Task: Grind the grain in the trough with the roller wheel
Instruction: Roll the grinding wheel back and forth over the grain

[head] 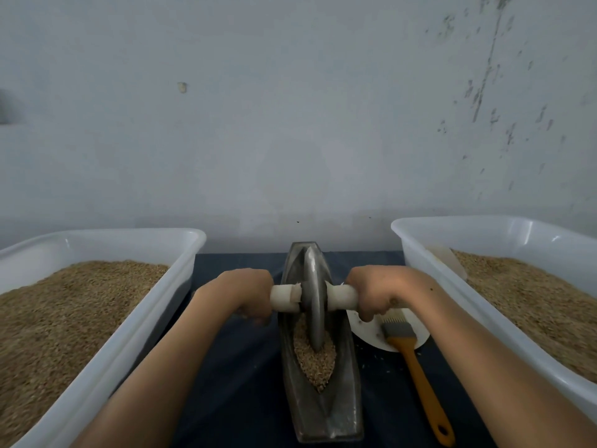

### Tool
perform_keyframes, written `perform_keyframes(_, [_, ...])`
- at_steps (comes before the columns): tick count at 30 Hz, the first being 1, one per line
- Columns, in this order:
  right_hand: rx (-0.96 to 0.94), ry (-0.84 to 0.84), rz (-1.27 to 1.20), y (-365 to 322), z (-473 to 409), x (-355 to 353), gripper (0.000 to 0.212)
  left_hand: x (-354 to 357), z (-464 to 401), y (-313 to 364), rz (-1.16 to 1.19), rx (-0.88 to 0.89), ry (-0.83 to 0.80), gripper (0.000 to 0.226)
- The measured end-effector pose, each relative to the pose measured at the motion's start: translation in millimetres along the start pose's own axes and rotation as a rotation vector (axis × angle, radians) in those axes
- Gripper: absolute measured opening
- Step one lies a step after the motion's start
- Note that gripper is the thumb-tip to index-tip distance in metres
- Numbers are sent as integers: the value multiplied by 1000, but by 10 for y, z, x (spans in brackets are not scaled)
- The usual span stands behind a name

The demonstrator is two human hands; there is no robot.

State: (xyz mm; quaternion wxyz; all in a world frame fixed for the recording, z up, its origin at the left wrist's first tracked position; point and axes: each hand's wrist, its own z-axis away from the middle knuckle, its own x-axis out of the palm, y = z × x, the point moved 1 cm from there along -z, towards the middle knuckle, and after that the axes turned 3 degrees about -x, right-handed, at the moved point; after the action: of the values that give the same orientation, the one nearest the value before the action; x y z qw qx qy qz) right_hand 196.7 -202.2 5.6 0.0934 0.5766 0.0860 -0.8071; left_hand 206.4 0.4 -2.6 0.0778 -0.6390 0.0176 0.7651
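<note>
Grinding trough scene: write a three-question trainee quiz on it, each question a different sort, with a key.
1. True or false: both hands grip the handles of the roller wheel.
2. Where does the brush lie? A) in the left tub B) on the cloth right of the trough, head on a white plate C) inside the trough
3. Fill in: the grain in the trough is heaped at the ___ end.

Key: 1 true: left hand, right hand. 2 B, plate. 3 near.

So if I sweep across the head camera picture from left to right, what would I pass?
Left tub of grain → left hand on its handle → roller wheel in the trough → right hand on its handle → brush → right tub of grain.
</note>
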Motion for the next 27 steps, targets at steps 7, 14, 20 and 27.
perform_keyframes(7, [-2, 327, 114, 24, -102, 48, 31, 51, -17, 26, -33, -21, 358, 27])
perform_keyframes(14, [-10, 421, 162, 15, -123, 61, 25, 71, -27, 37, -27, -39, 398, 26])
perform_keyframes(20, [-30, 11, -18, 13, -8, 6, 30, -3, 26, -4, 2, 22, -15, 42])
perform_keyframes(27, [-14, 150, 44, 13, -24, 13, 30, 13, 28, 31, -30, -21, 167, 37])
